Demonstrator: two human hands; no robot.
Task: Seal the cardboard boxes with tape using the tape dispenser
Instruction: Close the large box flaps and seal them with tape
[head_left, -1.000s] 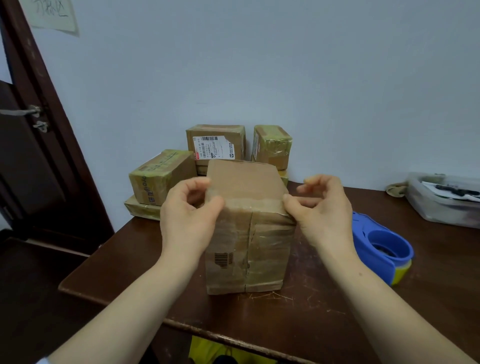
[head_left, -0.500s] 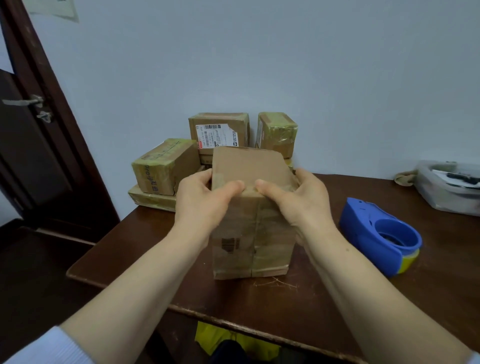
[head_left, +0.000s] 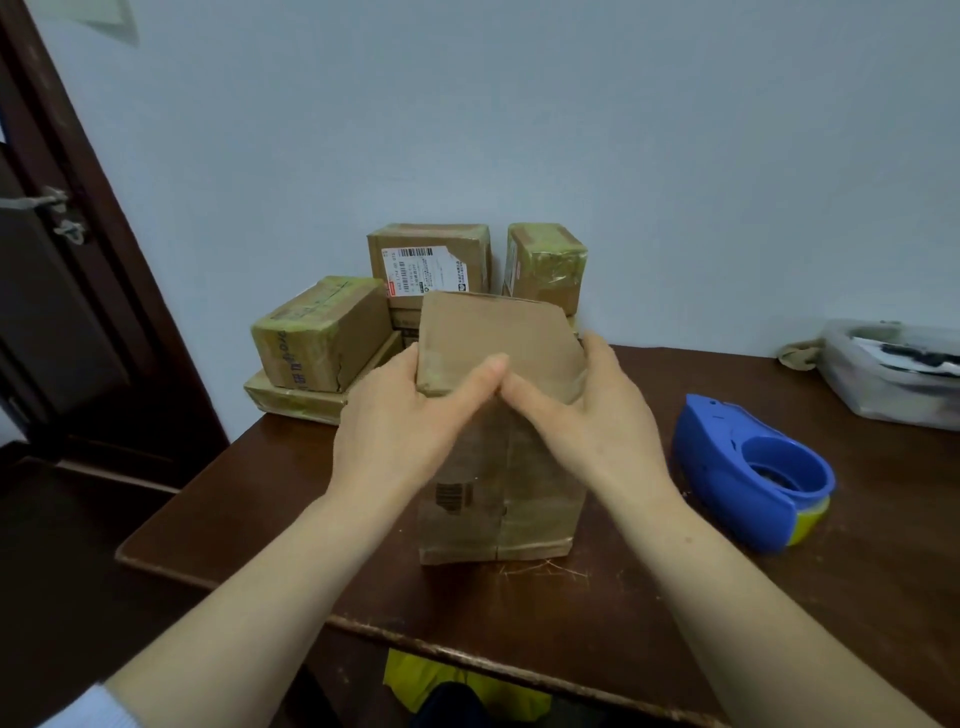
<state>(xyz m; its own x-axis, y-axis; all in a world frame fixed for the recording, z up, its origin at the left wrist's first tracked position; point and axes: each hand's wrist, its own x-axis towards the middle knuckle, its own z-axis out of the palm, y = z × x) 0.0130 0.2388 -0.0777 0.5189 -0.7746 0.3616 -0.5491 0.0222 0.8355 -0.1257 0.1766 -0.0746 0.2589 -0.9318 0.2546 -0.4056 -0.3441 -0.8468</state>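
Box (head_left: 498, 483) stands upright mid-table (head_left: 779, 597). Our left hand (head_left: 400, 431) and right hand (head_left: 587, 426) grip its top edge, thumbs meeting in front, fingers curled round the sides. We judge this as pressing tape flat. Next move: fetch the dispenser (head_left: 748, 478), idle at 3 o'clock. Bin (head_left: 893, 400) at 2 o'clock, contents unclear. Taped boxes (head_left: 431, 260) at 12.

Left hand (head_left: 395, 431): shifted from the left top corner of the cardboard box (head_left: 498, 514) toward the middle of its front top edge, thumb slid rightward along that edge.
Right hand (head_left: 592, 426): lowered from a raised, loosely curled pose at the right top corner; fingers (head_left: 597, 353) now wrapped against the box's right side, thumb slid leftward.
Thumbs: well apart a second ago, nearer half a second ago, tips now touching at mid-edge.
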